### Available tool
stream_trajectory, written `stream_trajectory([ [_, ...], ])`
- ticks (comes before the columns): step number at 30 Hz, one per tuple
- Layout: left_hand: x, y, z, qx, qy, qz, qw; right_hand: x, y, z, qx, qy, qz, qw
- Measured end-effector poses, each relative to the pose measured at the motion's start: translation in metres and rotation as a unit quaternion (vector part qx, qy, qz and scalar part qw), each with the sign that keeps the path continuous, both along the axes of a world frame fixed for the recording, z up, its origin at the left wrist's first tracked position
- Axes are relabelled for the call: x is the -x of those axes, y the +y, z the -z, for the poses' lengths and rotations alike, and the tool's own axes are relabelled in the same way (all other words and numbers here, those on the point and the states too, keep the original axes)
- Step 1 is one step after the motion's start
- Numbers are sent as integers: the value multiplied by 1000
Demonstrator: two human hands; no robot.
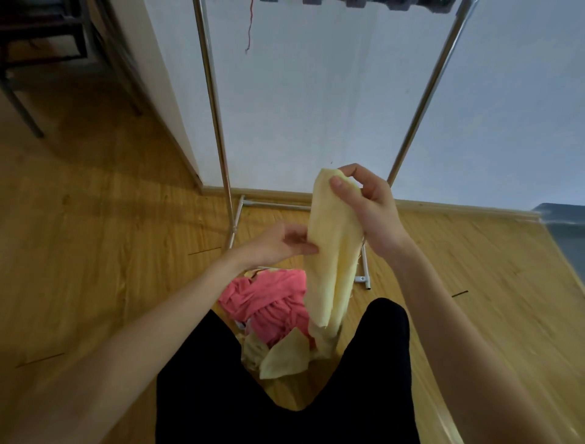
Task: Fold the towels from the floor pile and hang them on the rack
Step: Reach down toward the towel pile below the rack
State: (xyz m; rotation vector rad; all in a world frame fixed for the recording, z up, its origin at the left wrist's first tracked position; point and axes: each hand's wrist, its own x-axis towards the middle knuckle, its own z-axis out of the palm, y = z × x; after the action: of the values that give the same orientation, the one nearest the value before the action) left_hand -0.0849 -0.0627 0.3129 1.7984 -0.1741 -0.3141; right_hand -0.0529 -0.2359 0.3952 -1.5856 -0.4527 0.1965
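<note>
A pale yellow towel (330,253) hangs lengthwise in front of me. My right hand (368,206) pinches its top corner between thumb and fingers. My left hand (281,242) touches the towel's left edge lower down, fingers bent around it. Below, on the wooden floor between my knees, lies the pile: a pink towel (269,304) and another pale yellow cloth (285,356). The metal rack (212,95) stands against the white wall, its two uprights rising out of view; dark cloths (357,3) show at the top edge.
My dark trouser legs (285,396) fill the bottom centre. The rack's base tubes (364,269) lie on the floor just behind the pile. A dark chair frame (28,79) stands far left. A grey-blue object (566,234) sits at the right edge.
</note>
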Motion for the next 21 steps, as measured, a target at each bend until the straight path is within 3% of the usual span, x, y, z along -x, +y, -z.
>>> stream_trajectory([
  [5, 1, 4, 26, -74, 5, -4, 997, -1, -9, 1, -28, 9, 28, 999],
  [9, -6, 13, 25, -137, -3, -157, 978, -6, -23, 14, -31, 32, 75, 996],
  [13, -8, 22, -1, -58, 7, -282, 958, -6, -34, 35, 16, -10, 130, 991],
  [21, 7, 15, -59, 27, -31, -348, 937, 2, -37, 56, 105, -113, 156, 976],
])
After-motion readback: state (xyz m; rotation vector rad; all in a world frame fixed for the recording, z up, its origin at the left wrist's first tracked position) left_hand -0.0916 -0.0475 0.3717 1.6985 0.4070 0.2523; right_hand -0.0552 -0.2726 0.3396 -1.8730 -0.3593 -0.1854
